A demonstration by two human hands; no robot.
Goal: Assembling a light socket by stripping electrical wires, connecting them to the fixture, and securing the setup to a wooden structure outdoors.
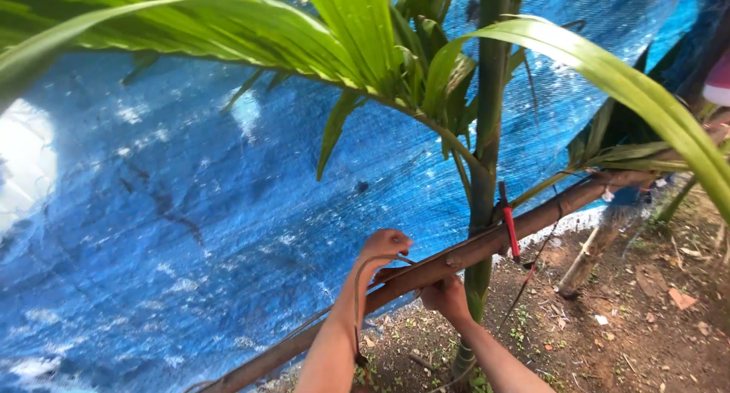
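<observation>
Wooden pole [456, 257] slants across a blue tarp [190, 210], beside a green plant stem [482, 203]. Left hand [384, 247] pinches a thin wire [356, 302] looped over it; right hand [447, 295] grips the pole from beneath.

Bright daylight; glare patch on blue tarp [23, 161] at left; near leaves [228, 20] soft; edges bowed.

A brown pole [456, 257] is set at a slant, rising from lower left to upper right across a blue tarp [190, 210]. It is crossed by a green stem [483, 203], where a red tie [509, 225] is fastened. A thin wire [357, 286] is looped over the pole near its middle and hangs below it.
</observation>
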